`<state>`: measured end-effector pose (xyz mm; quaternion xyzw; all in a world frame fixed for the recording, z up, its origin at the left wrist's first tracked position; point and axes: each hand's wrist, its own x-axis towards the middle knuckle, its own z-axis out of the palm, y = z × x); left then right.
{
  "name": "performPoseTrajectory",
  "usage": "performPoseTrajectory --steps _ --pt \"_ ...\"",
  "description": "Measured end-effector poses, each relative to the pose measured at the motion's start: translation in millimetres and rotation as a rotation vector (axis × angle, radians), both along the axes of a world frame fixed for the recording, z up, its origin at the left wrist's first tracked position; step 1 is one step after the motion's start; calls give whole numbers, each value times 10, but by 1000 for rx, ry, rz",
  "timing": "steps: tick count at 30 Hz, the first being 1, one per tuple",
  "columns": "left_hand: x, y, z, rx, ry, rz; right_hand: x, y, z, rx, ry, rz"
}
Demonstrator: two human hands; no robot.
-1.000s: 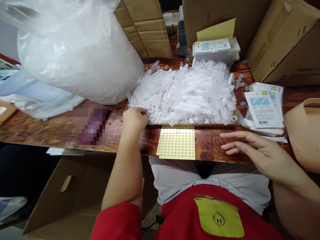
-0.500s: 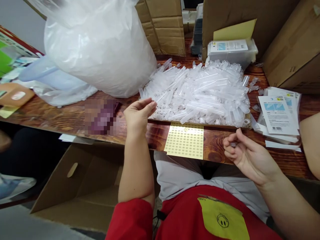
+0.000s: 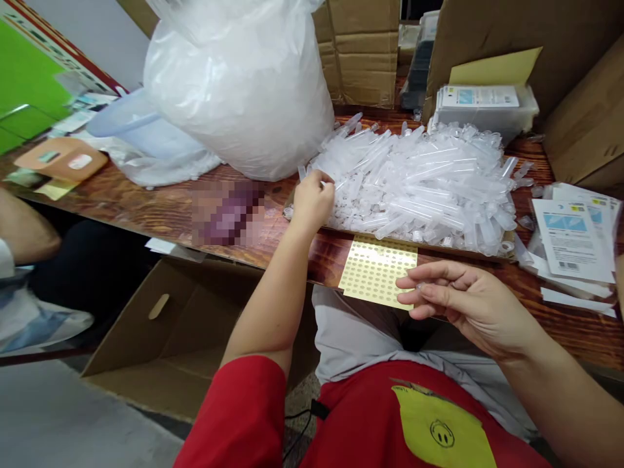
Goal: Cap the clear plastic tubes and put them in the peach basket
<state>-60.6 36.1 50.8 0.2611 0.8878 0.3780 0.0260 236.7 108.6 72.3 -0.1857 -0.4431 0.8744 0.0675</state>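
A heap of clear plastic tubes (image 3: pixel 424 182) lies on a flat tray on the wooden table (image 3: pixel 146 208). My left hand (image 3: pixel 312 200) is at the heap's left edge, fingers curled around a clear tube. My right hand (image 3: pixel 458 299) hovers at the table's near edge, just right of a yellow sheet of small round stickers (image 3: pixel 375 270). Its thumb and forefinger pinch a small clear piece that is too small to identify.
A big white plastic bag (image 3: pixel 238 84) stands at the back left, with cardboard boxes (image 3: pixel 361 52) behind it. Printed leaflets (image 3: pixel 570 240) lie at the right, and a clear box (image 3: pixel 482 110) at the back. An open carton (image 3: pixel 160 325) sits under the table. Another person's arm (image 3: pixel 24 227) is at the left.
My left hand lifted a tube from the heap and is back at its edge. My right hand closed from flat into a pinch and moved left toward the sticker sheet. The view swung left.
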Motion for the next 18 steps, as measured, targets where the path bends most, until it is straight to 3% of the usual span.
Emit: performPoseTrajectory --steps 3,6,9,12,14,16,18 --pt "-18 71 -2 -376 196 -97 -33 -26 -60 -21 -18 -95" --pt "-71 100 8 -491 227 -142 -20 8 -145 0 -30 -215" --pt "-70 63 74 -398 275 -142 13 72 -197 44 16 -301" --pt "178 -22 182 -175 333 -200 40 127 -162 142 80 -416" --pt "515 -75 235 7 326 -379 63 149 -104 294 127 -594" --pt "919 -101 243 147 255 -653 103 165 -57 535 159 -864" --pt "1293 -87 197 212 191 -933 163 180 -49 777 117 -947"
